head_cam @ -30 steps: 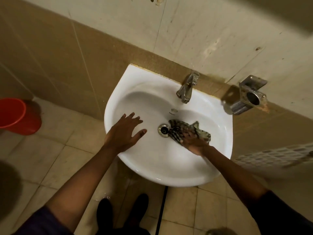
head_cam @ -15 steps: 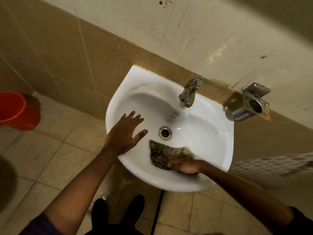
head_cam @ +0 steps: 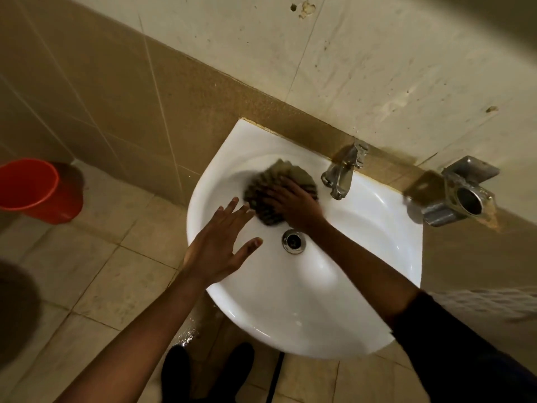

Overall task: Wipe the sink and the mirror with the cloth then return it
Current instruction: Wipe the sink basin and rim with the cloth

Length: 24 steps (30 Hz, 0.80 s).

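Observation:
A white wall-hung sink [head_cam: 360, 292] fills the middle of the view, with a metal drain [head_cam: 294, 241] at its bottom. A dark patterned cloth [head_cam: 263, 184] lies bunched against the back left slope of the basin, blurred. My right hand [head_cam: 293, 203] presses flat on the cloth, just left of the tap. My left hand [head_cam: 220, 245] rests on the sink's left rim with fingers spread and nothing in it. No mirror is in view.
A chrome tap [head_cam: 343, 173] stands on the back rim. A metal wall bracket [head_cam: 462, 193] sticks out to the right of the sink. A red bucket [head_cam: 37, 190] stands on the tiled floor at left. My dark shoes [head_cam: 206, 373] are below the sink.
My right hand has swept the cloth from the right of the drain, round the front of the basin, up to the back left near the tap. My left hand stayed on the rim.

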### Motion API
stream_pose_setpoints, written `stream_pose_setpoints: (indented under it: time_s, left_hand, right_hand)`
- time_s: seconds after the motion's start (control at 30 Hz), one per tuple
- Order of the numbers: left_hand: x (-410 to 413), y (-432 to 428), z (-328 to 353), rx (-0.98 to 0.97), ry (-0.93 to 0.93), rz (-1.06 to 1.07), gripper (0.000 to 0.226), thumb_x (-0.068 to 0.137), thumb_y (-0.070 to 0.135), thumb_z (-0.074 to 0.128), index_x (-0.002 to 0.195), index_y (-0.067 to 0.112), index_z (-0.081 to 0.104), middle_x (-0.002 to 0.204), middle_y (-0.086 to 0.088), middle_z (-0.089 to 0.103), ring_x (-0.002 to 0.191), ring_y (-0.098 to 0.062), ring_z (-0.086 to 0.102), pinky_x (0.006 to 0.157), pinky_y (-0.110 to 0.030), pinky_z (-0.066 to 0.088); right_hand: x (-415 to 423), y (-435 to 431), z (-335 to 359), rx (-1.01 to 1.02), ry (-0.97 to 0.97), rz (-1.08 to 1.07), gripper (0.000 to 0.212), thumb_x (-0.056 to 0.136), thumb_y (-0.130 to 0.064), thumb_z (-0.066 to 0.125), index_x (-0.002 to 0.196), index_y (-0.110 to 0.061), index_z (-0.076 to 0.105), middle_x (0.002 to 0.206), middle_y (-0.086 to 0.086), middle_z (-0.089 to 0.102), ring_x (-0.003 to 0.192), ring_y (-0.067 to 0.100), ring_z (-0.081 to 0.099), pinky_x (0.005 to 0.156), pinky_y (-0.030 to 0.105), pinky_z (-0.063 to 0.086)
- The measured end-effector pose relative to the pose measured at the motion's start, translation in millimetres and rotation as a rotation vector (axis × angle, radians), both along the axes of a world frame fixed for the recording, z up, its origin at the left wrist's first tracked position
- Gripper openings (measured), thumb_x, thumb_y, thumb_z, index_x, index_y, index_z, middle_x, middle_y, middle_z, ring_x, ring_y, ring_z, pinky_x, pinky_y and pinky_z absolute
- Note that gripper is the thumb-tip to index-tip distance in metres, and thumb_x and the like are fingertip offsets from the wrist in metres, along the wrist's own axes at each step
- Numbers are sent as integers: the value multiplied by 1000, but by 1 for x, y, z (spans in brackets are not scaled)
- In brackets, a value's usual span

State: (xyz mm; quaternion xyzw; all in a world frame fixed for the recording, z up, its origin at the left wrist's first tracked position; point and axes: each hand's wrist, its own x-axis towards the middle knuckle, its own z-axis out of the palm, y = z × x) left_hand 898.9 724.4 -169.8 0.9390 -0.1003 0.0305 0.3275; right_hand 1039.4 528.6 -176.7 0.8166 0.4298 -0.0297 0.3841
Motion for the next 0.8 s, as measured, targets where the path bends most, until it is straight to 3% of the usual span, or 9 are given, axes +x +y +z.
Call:
stream_pose_setpoints:
  time_s: [0.1, 0.23, 0.3, 0.4, 0.43, 0.5, 0.67, 0.73, 0.8]
  left_hand:
    - [0, 0, 1, -12, -6, 29, 79, 87, 72, 17, 149, 23, 24, 158, 5, 20, 146, -3, -1, 118, -24, 3]
    - [1, 1, 0, -36, -8, 19, 76, 89, 67, 21, 151, 24, 15, 160, 5, 11, 148, -6, -3, 120, -30, 7]
    - [2, 2, 0, -27, -11, 1, 73, 90, 63, 25, 151, 23, 16, 160, 6, 11, 148, -7, -4, 121, -33, 8]
    - [2, 2, -1, -19, 11, -17, 73, 89, 64, 24, 151, 25, 16, 160, 7, 9, 148, -6, -5, 122, -36, 7]
    - [2, 2, -1, -14, 14, -15, 75, 89, 67, 21, 151, 26, 15, 159, 8, 8, 147, -6, -6, 121, -34, 5]
    - [1, 2, -1, -4, 7, -13, 78, 87, 71, 17, 151, 25, 15, 159, 8, 8, 148, -7, -5, 120, -31, 3]
    - [1, 2, -3, 2, -8, 2, 77, 88, 69, 19, 150, 25, 19, 158, 7, 13, 148, -9, -1, 119, -34, 7]
    - [1, 1, -3, -6, -18, 8, 75, 89, 67, 22, 150, 24, 19, 158, 6, 13, 148, -9, 0, 119, -34, 7]
    - [1, 4, -4, -14, -28, -4, 73, 90, 65, 21, 150, 23, 20, 159, 6, 13, 148, -8, -1, 120, -34, 7]
  right_hand:
    - [1, 30, -11, 163, 98, -35, 62, 80, -32, 58, 139, -21, 40, 143, 4, 47, 138, 25, 34, 116, 52, 11]
    - [-71, 46, -9, 837, 595, -470, 51, 101, -38, 28, 143, -9, 29, 151, 20, 29, 145, 22, 1, 115, 40, -3]
    - [-110, 46, 11, 848, 986, -924, 48, 102, -20, 30, 146, -2, 18, 155, 21, 13, 145, 30, 4, 116, 35, 3]
    - [-157, 3, 25, 818, 1378, -844, 44, 103, -14, 29, 146, -8, 23, 155, 12, 20, 142, 19, 16, 112, 17, 15]
    - [-161, -20, 18, 790, 1355, -710, 43, 103, -20, 29, 146, -14, 27, 155, 3, 23, 140, 8, 16, 112, 10, 10]
    - [-152, -62, 3, 686, 1225, -600, 44, 102, -35, 27, 145, -25, 30, 154, -5, 24, 141, 6, 16, 119, 24, 8]
    - [-126, -76, -32, 452, 685, -906, 57, 92, -58, 1, 146, -42, 6, 159, -3, -6, 145, 25, -14, 108, 52, -20]
    - [-131, -38, -27, 566, 767, -1000, 52, 96, -55, 5, 146, -41, 5, 159, 0, -6, 145, 27, -12, 112, 58, -15]
    - [-148, 5, -7, 721, 958, -1016, 55, 98, -53, 12, 148, -29, 15, 158, 3, 8, 145, 27, 3, 118, 46, -1]
